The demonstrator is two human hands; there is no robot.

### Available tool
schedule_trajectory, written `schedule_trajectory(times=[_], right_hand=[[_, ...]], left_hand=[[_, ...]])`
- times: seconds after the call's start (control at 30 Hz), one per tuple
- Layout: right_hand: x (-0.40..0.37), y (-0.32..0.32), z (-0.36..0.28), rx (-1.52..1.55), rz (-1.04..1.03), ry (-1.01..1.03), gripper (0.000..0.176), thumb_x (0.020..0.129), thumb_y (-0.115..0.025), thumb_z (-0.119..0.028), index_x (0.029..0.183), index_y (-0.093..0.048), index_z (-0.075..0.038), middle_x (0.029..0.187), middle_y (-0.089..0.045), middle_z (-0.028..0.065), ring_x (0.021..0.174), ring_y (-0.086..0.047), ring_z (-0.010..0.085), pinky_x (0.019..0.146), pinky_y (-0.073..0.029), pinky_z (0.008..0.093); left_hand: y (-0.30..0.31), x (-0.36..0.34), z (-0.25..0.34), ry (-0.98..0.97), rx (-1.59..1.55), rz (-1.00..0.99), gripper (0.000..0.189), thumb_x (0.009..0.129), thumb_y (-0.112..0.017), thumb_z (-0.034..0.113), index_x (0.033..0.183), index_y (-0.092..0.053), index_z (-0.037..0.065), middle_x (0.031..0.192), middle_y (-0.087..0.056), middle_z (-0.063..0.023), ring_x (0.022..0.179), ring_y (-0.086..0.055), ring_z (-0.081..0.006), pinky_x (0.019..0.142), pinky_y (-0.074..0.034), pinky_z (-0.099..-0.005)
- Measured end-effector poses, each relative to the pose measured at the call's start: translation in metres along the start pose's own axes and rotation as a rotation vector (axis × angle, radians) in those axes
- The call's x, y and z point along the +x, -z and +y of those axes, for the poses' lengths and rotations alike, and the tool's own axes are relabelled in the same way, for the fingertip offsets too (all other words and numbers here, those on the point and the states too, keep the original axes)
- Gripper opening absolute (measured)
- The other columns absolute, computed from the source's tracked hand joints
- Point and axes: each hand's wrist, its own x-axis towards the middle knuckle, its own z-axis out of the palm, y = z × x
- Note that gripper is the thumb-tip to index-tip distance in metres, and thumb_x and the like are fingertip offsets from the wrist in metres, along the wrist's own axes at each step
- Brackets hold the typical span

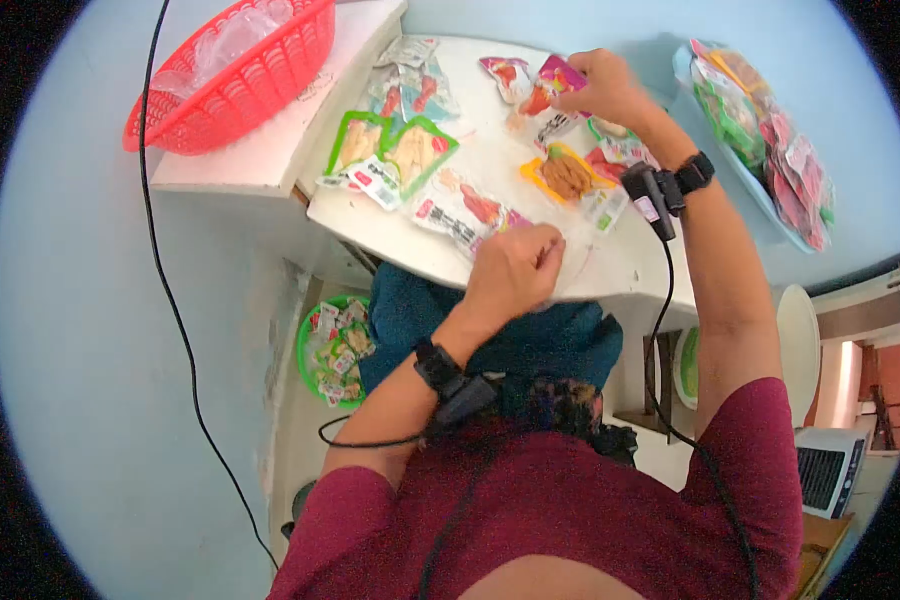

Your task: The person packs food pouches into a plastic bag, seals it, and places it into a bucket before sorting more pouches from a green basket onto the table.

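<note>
My right hand [610,88] reaches to the back of the white table [625,268], its fingers closed on a purple-and-red snack packet [550,85]. Beside that packet lies a smaller red-and-white packet [507,76]. Close to the front edge, my left hand [517,264] is curled shut; what its fingers hold, if anything, is hidden. A white packet with a red picture [465,208] lies right against the left hand. An orange-edged packet [567,174] rests below my right hand. Two green-edged packets [416,158] lie to the left, partly under a white one.
A red plastic basket [255,85] with clear plastic stands on a ledge [225,172] at left. A light-blue tray [745,180] of packets is at right. Below the table is a green basin [304,350] of packets. Black cables run from both wrists.
</note>
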Motion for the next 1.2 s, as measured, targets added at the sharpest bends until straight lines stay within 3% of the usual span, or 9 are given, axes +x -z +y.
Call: schedule_trajectory(times=[0.03, 0.13, 0.27, 0.37, 0.43, 0.6, 0.87, 1.0, 1.2], right_hand=[[-0.01, 0.0, 0.003, 0.136, 0.002, -0.018, 0.036, 0.07, -0.075, -0.024, 0.096, -0.067, -0.001, 0.078, -0.066, 0.0114, 0.073, -0.063, 0.0224, 0.067, -0.05, 0.0349], [-0.054, 0.016, -0.003, 0.123, 0.279, 0.006, 0.034, 0.075, -0.071, -0.032, 0.092, -0.067, -0.003, 0.079, -0.066, 0.0174, 0.074, -0.064, 0.0345, 0.069, -0.05, 0.0412], [-0.128, 0.036, -0.01, 0.505, 0.448, -0.202, 0.028, 0.084, -0.066, -0.023, 0.096, -0.065, 0.003, 0.081, -0.067, 0.0116, 0.072, -0.064, 0.0202, 0.062, -0.05, 0.0348], [-0.188, 0.044, -0.036, 1.089, 0.484, -0.419, 0.028, 0.09, -0.058, -0.015, 0.11, -0.06, 0.004, 0.1, -0.067, 0.009, 0.08, -0.067, 0.0181, 0.07, -0.056, 0.0324], [-0.225, 0.038, -0.034, 1.282, 0.483, -0.523, 0.028, 0.093, -0.053, -0.011, 0.117, -0.056, 0.004, 0.107, -0.065, 0.0116, 0.086, -0.068, 0.0197, 0.078, -0.059, 0.0365], [-0.283, 0.015, -0.05, 1.575, 0.429, -0.642, 0.03, 0.096, -0.051, -0.012, 0.122, -0.054, 0.003, 0.114, -0.064, 0.0146, 0.095, -0.067, 0.0229, 0.077, -0.06, 0.0404], [-0.279, -0.001, -0.071, 1.722, 0.317, -0.646, 0.031, 0.096, -0.052, -0.012, 0.123, -0.053, 0.003, 0.115, -0.064, 0.015, 0.098, -0.067, 0.0257, 0.081, -0.058, 0.0455], [-0.266, -0.018, -0.081, 1.876, 0.294, -0.592, 0.032, 0.096, -0.05, -0.01, 0.126, -0.051, 0.002, 0.123, -0.06, 0.0145, 0.108, -0.062, 0.026, 0.094, -0.052, 0.0454], [-0.24, -0.04, -0.093, 1.997, 0.16, -0.558, 0.035, 0.097, -0.048, -0.011, 0.131, -0.048, -0.003, 0.128, -0.056, 0.009, 0.117, -0.055, 0.0185, 0.1, -0.045, 0.0361]], left_hand=[[-0.001, 0.0, -0.001, -0.004, -0.01, 0.008, 0.009, 0.081, -0.066, 0.013, 0.082, -0.067, 0.004, 0.065, -0.063, -0.0132, 0.056, -0.063, -0.0274, 0.052, -0.048, -0.0365], [0.0, -0.003, 0.002, 0.008, 0.04, 0.017, 0.008, 0.081, -0.066, 0.013, 0.082, -0.068, 0.005, 0.067, -0.064, -0.013, 0.058, -0.063, -0.0281, 0.054, -0.049, -0.0364], [-0.001, -0.006, 0.02, -0.063, 0.096, 0.121, 0.007, 0.081, -0.065, 0.012, 0.08, -0.067, 0.005, 0.069, -0.064, -0.0131, 0.06, -0.063, -0.0295, 0.055, -0.049, -0.0376], [0.005, -0.005, 0.04, -0.009, 0.217, 0.096, 0.005, 0.08, -0.064, 0.01, 0.079, -0.065, 0.005, 0.068, -0.063, -0.0134, 0.06, -0.062, -0.0304, 0.054, -0.047, -0.0387], [0.003, -0.003, 0.043, -0.033, 0.209, 0.157, 0.005, 0.081, -0.064, 0.009, 0.079, -0.064, 0.005, 0.067, -0.062, -0.0132, 0.06, -0.062, -0.0307, 0.053, -0.047, -0.0387], [0.002, 0.001, 0.056, -0.033, 0.216, 0.189, 0.003, 0.081, -0.064, 0.008, 0.081, -0.065, 0.005, 0.067, -0.061, -0.0138, 0.059, -0.061, -0.0307, 0.052, -0.046, -0.0379], [-0.003, 0.004, 0.069, -0.06, 0.199, 0.157, 0.005, 0.082, -0.064, 0.007, 0.086, -0.066, 0.004, 0.069, -0.062, -0.0145, 0.061, -0.062, -0.0306, 0.053, -0.046, -0.0377], [-0.008, 0.004, 0.072, -0.084, 0.198, 0.141, 0.006, 0.082, -0.063, 0.006, 0.087, -0.066, 0.004, 0.069, -0.062, -0.0143, 0.062, -0.062, -0.0308, 0.052, -0.047, -0.0384], [-0.007, 0.005, 0.077, -0.049, 0.178, 0.102, 0.009, 0.082, -0.063, 0.007, 0.089, -0.067, 0.004, 0.075, -0.066, -0.0146, 0.067, -0.065, -0.0315, 0.056, -0.049, -0.0389]])
